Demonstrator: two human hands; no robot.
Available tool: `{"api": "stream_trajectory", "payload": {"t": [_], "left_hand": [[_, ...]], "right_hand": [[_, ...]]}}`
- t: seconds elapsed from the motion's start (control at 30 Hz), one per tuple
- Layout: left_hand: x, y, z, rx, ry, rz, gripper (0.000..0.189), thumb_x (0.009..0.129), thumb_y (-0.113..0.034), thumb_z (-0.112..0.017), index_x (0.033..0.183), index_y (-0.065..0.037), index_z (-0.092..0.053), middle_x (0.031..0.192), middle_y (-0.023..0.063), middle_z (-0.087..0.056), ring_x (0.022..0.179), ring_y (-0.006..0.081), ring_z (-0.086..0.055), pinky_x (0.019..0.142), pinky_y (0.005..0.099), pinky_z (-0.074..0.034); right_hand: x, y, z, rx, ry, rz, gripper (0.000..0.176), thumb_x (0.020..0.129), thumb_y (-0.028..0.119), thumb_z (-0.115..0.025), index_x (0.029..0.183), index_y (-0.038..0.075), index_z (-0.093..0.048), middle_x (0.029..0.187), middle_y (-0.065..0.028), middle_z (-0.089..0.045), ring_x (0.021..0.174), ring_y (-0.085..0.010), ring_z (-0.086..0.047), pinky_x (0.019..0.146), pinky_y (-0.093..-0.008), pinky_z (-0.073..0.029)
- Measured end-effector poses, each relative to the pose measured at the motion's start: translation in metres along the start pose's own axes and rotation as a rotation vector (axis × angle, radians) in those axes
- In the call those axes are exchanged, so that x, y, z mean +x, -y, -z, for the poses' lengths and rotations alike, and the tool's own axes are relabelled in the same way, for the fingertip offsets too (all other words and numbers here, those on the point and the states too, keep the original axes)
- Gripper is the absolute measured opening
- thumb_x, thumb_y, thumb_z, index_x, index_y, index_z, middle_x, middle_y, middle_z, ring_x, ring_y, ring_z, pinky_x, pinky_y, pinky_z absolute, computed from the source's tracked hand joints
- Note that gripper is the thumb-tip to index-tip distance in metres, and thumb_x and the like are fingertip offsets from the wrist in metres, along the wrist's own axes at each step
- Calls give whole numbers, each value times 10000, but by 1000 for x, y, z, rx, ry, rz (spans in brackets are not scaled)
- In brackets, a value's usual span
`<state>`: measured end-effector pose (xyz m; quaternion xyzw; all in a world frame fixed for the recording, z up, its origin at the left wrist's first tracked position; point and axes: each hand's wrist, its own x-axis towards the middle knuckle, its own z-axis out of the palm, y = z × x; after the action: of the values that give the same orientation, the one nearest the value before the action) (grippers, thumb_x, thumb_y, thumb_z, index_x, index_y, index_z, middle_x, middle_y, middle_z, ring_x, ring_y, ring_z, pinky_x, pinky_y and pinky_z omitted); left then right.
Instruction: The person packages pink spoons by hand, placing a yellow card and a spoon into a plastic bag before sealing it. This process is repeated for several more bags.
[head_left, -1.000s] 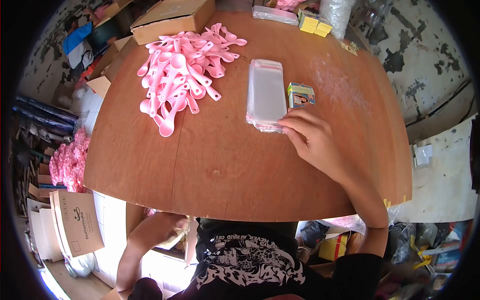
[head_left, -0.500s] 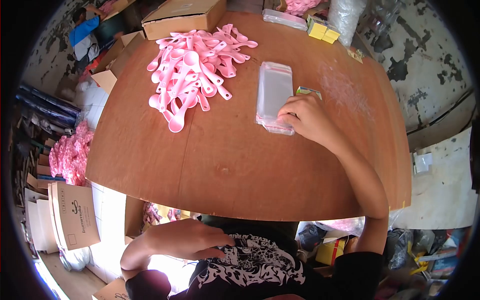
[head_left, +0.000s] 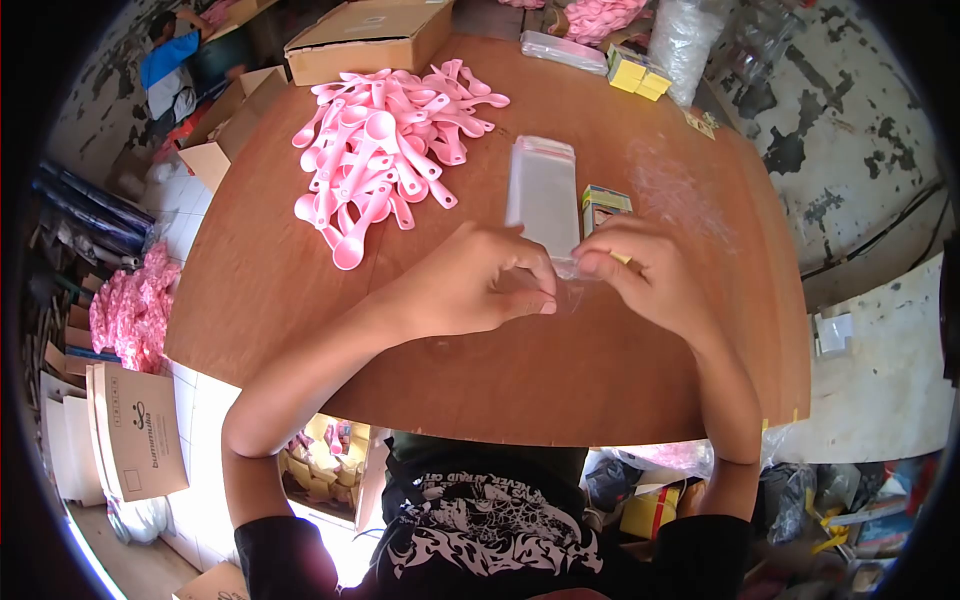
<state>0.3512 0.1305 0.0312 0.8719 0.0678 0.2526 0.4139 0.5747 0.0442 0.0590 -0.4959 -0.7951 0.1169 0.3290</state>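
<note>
My right hand pinches a thin clear plastic bag in front of a stack of similar bags. At the bag's other side is my left hand, its thumb and forefinger closed at the film edge; the film is too transparent to trace fully. Just beyond my right fingers sits a small stack of printed cards, partly covered by that hand. A heap of pink measuring spoons lies further left on the wooden table.
A cardboard box stands at the table's far left. Yellow small boxes, packed clear bags and a roll of bubble wrap are at the far edge. Another person is at the upper left.
My left hand has risen from near my body to the bags over the table. My right hand has drawn a bag slightly toward me from the stack.
</note>
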Motion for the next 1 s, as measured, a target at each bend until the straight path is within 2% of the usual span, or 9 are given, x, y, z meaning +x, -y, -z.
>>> {"api": "stream_trajectory", "payload": {"t": [0.1,0.13,0.23,0.4,0.5,0.6,0.67,0.77,1.0], "left_hand": [[-6,0,-1,-430,-63,269,92,842,-72,-723,926,-38,-704,867,29,-715,774,124,-687,886,369,-539],[-6,6,-1,-384,-126,199,95,858,-57,-714,931,0,-692,903,39,-708,785,92,-668,733,263,-566],[-7,6,6,-632,-242,340,151,853,-47,-716,978,25,-673,948,84,-700,811,129,-675,686,249,-571],[-7,17,7,-703,-373,444,405,868,-66,-706,1227,36,-548,966,128,-694,814,134,-678,682,232,-562],[-10,21,9,-759,-401,467,405,878,-93,-706,1231,34,-553,944,112,-699,816,116,-673,686,216,-540],[-10,32,4,-624,-452,396,334,882,-88,-702,1179,28,-606,892,66,-716,730,43,-625,598,197,-464],[-14,34,7,-555,-389,461,287,873,-69,-703,1137,22,-639,900,61,-724,747,28,-613,622,205,-473],[-14,30,2,-480,-233,458,294,866,-69,-711,1135,26,-642,919,65,-727,788,31,-613,682,210,-491],[-15,13,-7,-492,-152,390,301,875,-70,-704,1151,26,-631,956,78,-724,845,60,-634,742,229,-502]], "right_hand": [[-15,-29,9,-203,-77,-132,120,826,127,-699,897,33,-716,844,-116,-670,754,-306,-638,653,-378,-497],[-22,-41,7,-303,-72,-156,132,818,129,-707,908,33,-719,877,-122,-674,781,-309,-645,674,-380,-506],[-32,-54,2,-435,-72,-154,164,798,96,-724,943,20,-715,909,-124,-676,795,-302,-648,688,-367,-519],[-36,-63,1,-326,-97,-154,225,774,57,-741,992,11,-709,900,-124,-672,774,-290,-642,693,-350,-520],[-34,-60,7,-205,-83,-261,153,784,62,-716,935,34,-712,929,-133,-680,815,-316,-650,724,-384,-515],[-28,-44,14,-424,-147,-105,85,842,57,-678,912,9,-673,869,-137,-667,730,-271,-653,654,-345,-512],[-27,-8,11,-267,-517,-228,87,923,74,-618,913,-12,-630,813,-91,-660,654,-153,-620,591,-281,-490],[-20,8,2,242,-607,-174,130,961,115,-597,948,-13,-621,798,-30,-643,649,-57,-559,561,-211,-448],[-7,10,-16,291,-550,-165,146,950,120,-628,957,-25,-645,793,1,-627,639,-24,-502,555,-183,-409]]}}
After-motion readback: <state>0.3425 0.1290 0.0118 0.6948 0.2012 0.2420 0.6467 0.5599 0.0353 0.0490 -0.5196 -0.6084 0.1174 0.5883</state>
